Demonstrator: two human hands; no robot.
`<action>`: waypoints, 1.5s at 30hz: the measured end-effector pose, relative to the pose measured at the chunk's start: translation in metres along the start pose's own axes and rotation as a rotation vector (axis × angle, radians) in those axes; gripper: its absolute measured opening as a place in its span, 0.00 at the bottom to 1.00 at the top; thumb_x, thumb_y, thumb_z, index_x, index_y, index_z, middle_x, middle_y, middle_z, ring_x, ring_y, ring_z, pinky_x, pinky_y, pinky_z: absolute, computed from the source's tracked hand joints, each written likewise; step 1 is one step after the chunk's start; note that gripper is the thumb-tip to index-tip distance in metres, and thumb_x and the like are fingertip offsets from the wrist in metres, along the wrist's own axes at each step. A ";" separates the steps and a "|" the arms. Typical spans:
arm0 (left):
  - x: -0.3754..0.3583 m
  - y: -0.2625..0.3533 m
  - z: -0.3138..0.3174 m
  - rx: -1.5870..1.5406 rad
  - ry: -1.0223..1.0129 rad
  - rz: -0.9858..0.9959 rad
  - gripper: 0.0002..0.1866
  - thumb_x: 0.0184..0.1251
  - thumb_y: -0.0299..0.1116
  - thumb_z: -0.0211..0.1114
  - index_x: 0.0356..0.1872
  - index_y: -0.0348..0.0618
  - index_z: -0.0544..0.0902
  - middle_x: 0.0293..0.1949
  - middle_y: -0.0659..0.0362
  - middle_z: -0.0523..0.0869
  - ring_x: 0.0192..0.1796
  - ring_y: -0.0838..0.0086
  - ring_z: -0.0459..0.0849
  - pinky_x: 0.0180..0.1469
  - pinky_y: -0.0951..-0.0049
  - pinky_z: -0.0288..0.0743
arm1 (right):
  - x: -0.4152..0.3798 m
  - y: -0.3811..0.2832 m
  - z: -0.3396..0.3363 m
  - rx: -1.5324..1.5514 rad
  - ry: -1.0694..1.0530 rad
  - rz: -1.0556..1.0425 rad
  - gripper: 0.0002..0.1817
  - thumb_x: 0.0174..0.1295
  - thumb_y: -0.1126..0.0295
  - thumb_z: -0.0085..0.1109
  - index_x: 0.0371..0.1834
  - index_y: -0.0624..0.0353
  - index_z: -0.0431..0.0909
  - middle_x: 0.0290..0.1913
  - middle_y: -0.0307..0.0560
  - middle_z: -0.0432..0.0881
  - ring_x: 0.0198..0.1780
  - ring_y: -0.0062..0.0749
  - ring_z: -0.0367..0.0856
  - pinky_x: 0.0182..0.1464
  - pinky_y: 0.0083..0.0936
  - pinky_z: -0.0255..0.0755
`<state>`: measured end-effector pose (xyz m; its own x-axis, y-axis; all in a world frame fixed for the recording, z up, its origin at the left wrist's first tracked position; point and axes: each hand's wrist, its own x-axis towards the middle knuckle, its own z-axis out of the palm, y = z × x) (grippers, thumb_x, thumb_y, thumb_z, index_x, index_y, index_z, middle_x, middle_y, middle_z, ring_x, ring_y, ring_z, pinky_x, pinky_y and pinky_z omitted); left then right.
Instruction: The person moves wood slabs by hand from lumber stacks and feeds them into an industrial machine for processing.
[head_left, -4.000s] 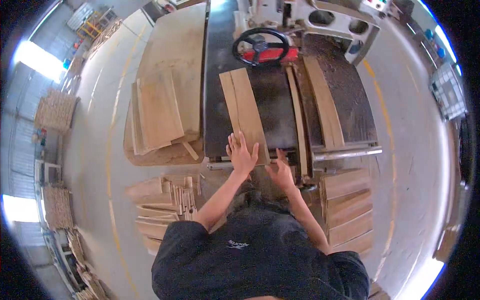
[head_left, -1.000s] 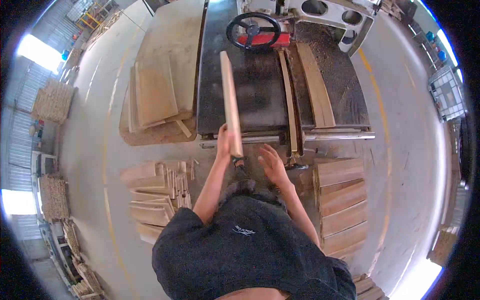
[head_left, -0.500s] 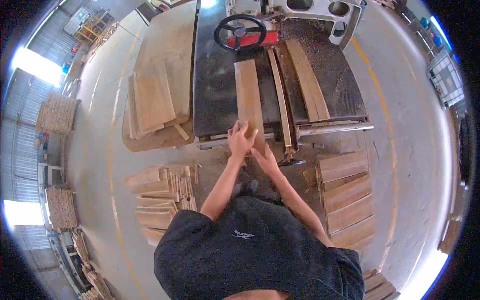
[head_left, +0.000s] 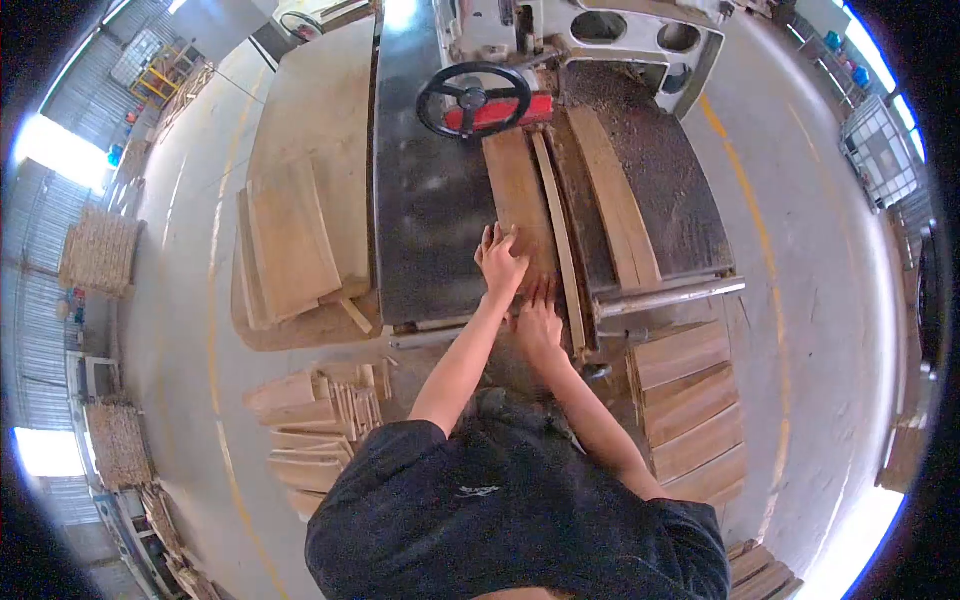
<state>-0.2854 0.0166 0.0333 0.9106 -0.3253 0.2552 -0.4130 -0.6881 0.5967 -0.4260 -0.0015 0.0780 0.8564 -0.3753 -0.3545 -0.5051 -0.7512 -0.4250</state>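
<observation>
A long wooden board (head_left: 518, 180) lies flat on the black machine table, close along the left side of a narrow upright strip (head_left: 560, 240). My left hand (head_left: 503, 265) rests over the board's left edge with fingers spread. Nearer my body, my right hand (head_left: 538, 325) has its fingers stretched out on top of the board's near end; the thumb sits to the left, partly hidden. The far end of the board reaches close to a black handwheel (head_left: 473, 98) and a red part (head_left: 510, 115) of the machine.
Beyond the strip, another board (head_left: 612, 200) lies on the dusty table (head_left: 690, 190). Stacked boards (head_left: 290, 235) rest on a panel at left. Cut pieces (head_left: 310, 410) are piled low left, with more boards (head_left: 690, 400) at right. A metal rail (head_left: 670, 297) edges the table.
The board has shifted right to the strip and lies straighter along it. My left hand has loosened from a grasp to spread fingers; my right hand's fingers have moved onto the board's top.
</observation>
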 end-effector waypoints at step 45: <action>-0.075 -0.059 -0.095 0.333 -0.001 0.154 0.48 0.68 0.60 0.62 0.74 0.26 0.62 0.74 0.20 0.51 0.77 0.23 0.48 0.75 0.35 0.53 | -0.028 0.029 0.019 0.270 0.167 -0.317 0.34 0.69 0.60 0.61 0.74 0.66 0.66 0.80 0.67 0.55 0.81 0.64 0.50 0.79 0.45 0.55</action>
<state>-0.3274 0.1433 0.0507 0.8375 -0.4419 0.3214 -0.5285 -0.8044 0.2713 -0.4665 -0.0023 0.0596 0.9678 -0.2483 -0.0420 -0.2055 -0.6825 -0.7014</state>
